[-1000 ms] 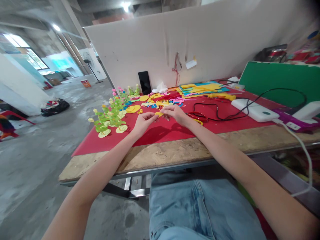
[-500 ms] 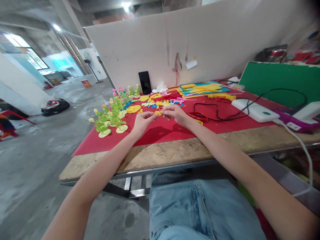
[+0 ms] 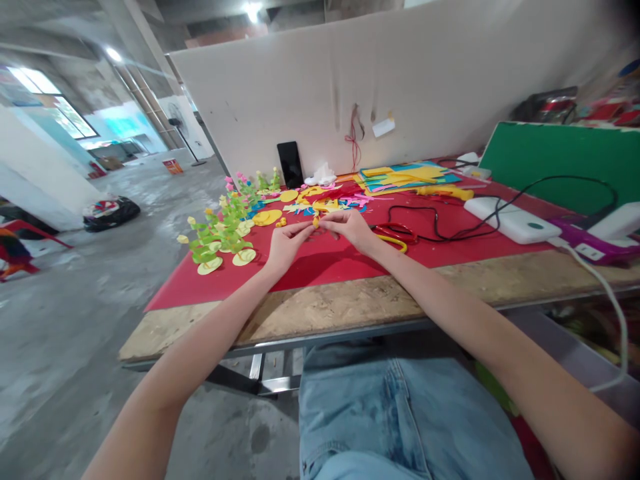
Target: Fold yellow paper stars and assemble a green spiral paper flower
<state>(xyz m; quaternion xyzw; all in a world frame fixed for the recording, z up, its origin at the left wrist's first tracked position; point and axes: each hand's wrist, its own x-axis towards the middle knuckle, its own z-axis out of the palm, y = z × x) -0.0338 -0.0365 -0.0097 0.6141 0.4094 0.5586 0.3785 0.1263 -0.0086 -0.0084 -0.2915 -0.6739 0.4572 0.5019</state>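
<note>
My left hand (image 3: 291, 244) and my right hand (image 3: 349, 229) meet fingertip to fingertip above the red table cover. Between them they pinch a small yellow paper piece (image 3: 316, 221), which looks curled or rolled. Just left of it, small yellow curled pieces (image 3: 281, 222) lie beside a yellow paper disc (image 3: 267, 217). Farther left stand several green paper plants (image 3: 227, 227) with pink and yellow tips on pale round bases. Scissors with red handles (image 3: 400, 232) lie to the right of my right hand, a yellow handle loop (image 3: 393, 243) close by.
Behind my hands lie colored paper scraps (image 3: 325, 199) and a stack of paper sheets (image 3: 405, 177). A phone (image 3: 290, 165) leans on the white partition (image 3: 280, 93). To the right are a black cable (image 3: 435, 223), a white power strip (image 3: 513, 220), a yellow-handled tool (image 3: 445, 193) and a green board (image 3: 560, 163).
The yellow paper piece between my fingers was flat and wider; now it looks narrower and curled, standing up. My right hand has shifted slightly left, and more of the yellow handle loop shows.
</note>
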